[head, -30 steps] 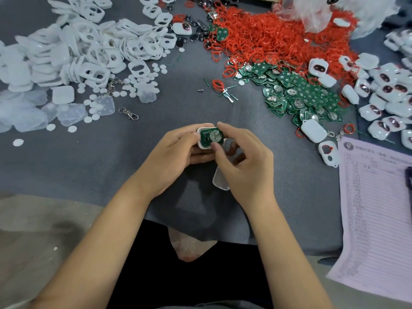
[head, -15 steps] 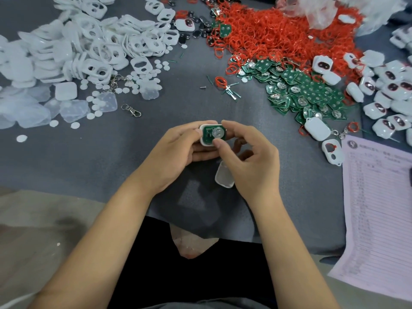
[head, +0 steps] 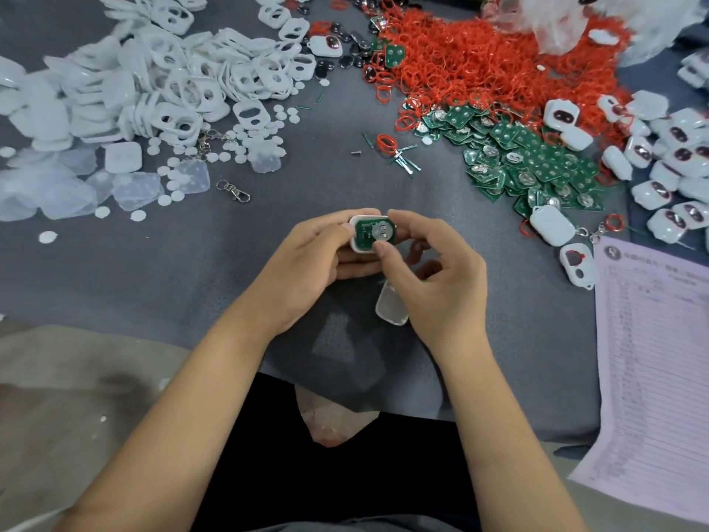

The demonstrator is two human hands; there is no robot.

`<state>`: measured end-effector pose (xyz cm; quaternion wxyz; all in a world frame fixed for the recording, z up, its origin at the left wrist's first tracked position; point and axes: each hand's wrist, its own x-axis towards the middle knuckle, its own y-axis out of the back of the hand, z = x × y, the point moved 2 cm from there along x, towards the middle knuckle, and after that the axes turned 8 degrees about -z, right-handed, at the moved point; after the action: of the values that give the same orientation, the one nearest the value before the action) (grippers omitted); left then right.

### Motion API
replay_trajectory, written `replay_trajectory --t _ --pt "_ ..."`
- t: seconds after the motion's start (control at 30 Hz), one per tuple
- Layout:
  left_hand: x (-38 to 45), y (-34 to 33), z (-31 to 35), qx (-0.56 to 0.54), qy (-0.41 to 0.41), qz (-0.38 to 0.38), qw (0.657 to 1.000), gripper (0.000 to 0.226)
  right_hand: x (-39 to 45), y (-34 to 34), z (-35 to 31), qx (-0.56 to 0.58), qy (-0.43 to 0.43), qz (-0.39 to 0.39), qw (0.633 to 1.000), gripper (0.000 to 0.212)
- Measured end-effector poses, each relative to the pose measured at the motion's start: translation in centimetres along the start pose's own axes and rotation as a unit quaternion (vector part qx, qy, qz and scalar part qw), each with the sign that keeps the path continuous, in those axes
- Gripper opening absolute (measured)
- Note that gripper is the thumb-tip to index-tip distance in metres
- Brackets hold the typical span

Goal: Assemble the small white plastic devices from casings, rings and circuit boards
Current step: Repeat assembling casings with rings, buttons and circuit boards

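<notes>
My left hand [head: 310, 259] grips a white casing half [head: 358, 245] with a green circuit board [head: 374, 232] seated in it, battery clip facing up. My right hand [head: 429, 278] pinches the board's right end between thumb and forefinger; a second white casing half [head: 389, 307] sticks out under its palm. Farther back lie a heap of red rings [head: 479, 59], a pile of green circuit boards [head: 529, 163] and a pile of white casing fronts [head: 184, 78].
Finished white devices [head: 675, 163] crowd the right edge, with two more [head: 552, 224] near a printed sheet [head: 652, 362]. Translucent pads [head: 134, 186], small white discs and a metal clasp [head: 234, 190] lie at left on the grey cloth [head: 153, 270].
Both hands stay together over the cloth. My right thumb has shifted slightly along the board's near edge; the casing and board remain held.
</notes>
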<state>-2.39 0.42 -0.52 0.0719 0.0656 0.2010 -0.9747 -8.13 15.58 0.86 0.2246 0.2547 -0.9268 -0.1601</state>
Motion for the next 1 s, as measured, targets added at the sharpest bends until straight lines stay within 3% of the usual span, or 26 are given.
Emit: replay_trajectory --t 1.0 --pt "-0.21 0.05 0.08 -0.004 -0.021 -0.048 0.999 0.040 0.25 0.01 0.00 -0.003 -0.020 -0.012 1.000 0.024"
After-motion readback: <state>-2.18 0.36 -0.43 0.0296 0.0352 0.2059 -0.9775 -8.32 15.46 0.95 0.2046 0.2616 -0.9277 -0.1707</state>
